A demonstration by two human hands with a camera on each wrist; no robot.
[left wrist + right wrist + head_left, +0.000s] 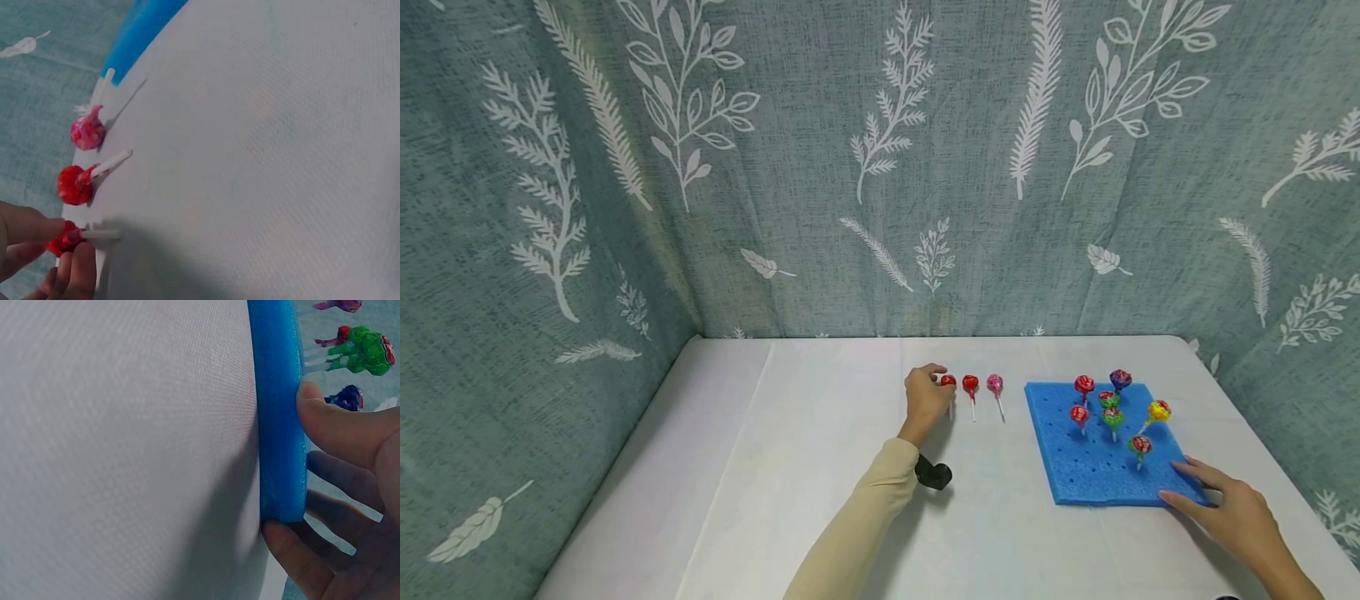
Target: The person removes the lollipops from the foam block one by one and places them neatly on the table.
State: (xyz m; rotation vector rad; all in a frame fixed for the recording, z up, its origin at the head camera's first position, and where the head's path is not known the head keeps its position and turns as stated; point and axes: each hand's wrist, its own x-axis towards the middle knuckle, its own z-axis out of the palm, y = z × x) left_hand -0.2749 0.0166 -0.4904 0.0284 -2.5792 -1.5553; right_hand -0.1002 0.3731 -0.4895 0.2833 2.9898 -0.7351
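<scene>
My left hand (927, 400) pinches the wrapped head of a red lollipop (70, 237) between thumb and fingers, its white stick jutting free. Beside it on the white table lie another red lollipop (971, 383) and a pink lollipop (995, 384), sticks toward me. Over on the right, my right hand (1232, 508) grips the near right corner of a blue foam board (1082, 475), thumb and fingers spread along its edges. Several lollipops stand in the board by their sticks, among them a yellow lollipop (1159, 411), a purple lollipop (1121, 380) and a green lollipop (1112, 417).
The board's surface has rows of small holes. White cloth covers the table (820, 433). A grey-green curtain (805, 250) with white leaf prints hangs behind the table and along its sides. A black wrist camera (934, 473) sits on my left wrist.
</scene>
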